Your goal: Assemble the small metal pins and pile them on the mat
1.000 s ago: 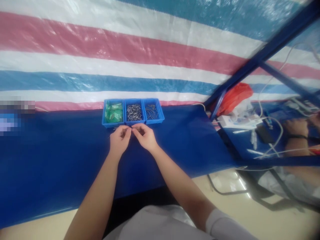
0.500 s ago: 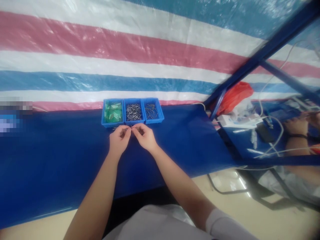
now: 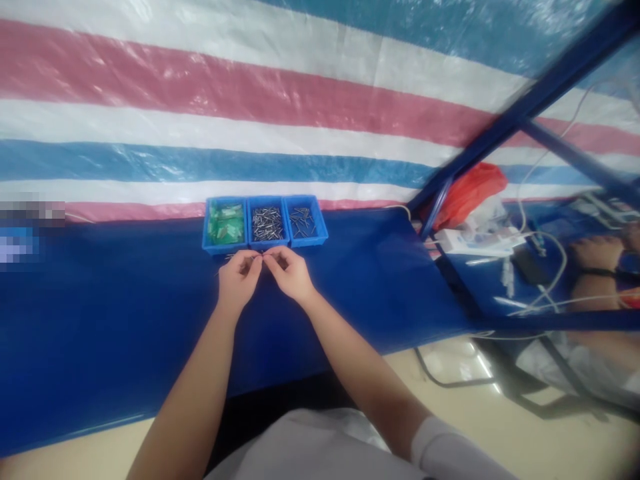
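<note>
Fingertip to fingertip, my left hand (image 3: 239, 280) and my right hand (image 3: 291, 275) meet just in front of three joined blue bins. Both hands are closed in a pinch; whatever lies between the fingertips is too small and hidden to name. The left bin (image 3: 205, 230) holds green, clear-looking pieces (image 3: 227, 225). In the middle bin (image 3: 269, 245) is a pile of metal screw-like pins (image 3: 267, 223). Fewer dark pins (image 3: 302, 223) lie in the right bin (image 3: 323, 233). Thin metal pieces (image 3: 230, 256) show on the table by my left hand's knuckles.
The blue table (image 3: 125, 320) runs up to a striped plastic sheet (image 3: 225, 127). A blue metal frame (image 3: 520, 100) rises at the right. Beyond it are a red bag (image 3: 467, 197), a white power strip (image 3: 480, 241), cables and another person's hand (image 3: 597, 253).
My hands stay nearly still, pinched together at the same spot. At the right, the other person's hand has shifted slightly.
</note>
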Demonstrator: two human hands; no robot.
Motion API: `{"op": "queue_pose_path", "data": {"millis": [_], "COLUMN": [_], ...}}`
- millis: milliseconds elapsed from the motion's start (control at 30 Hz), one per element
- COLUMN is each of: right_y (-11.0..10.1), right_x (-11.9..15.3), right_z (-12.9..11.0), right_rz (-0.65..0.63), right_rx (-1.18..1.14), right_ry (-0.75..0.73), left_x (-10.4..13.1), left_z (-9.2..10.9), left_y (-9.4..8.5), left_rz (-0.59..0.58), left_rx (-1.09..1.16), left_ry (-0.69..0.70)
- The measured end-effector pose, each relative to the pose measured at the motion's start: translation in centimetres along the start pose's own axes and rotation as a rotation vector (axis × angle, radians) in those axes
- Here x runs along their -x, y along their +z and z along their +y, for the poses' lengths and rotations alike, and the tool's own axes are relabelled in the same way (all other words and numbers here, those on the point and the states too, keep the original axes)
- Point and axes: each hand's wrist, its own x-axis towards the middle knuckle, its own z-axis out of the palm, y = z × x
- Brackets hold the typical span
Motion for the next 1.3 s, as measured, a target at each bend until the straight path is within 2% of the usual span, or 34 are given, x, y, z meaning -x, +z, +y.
{"op": "queue_pose_path", "data": {"millis": [1300], "right_y": [-0.13], "right_x": [0.1], "right_z": [-0.3], "right_rz": [-0.011], "right_rx": [0.056], "right_ry": [0.015], "left_x": [0.04], "left_z": [-0.04], "left_y": [0.01], "left_rz": [-0.001], "left_rx": [-0.022], "left_ry": [0.001]}}
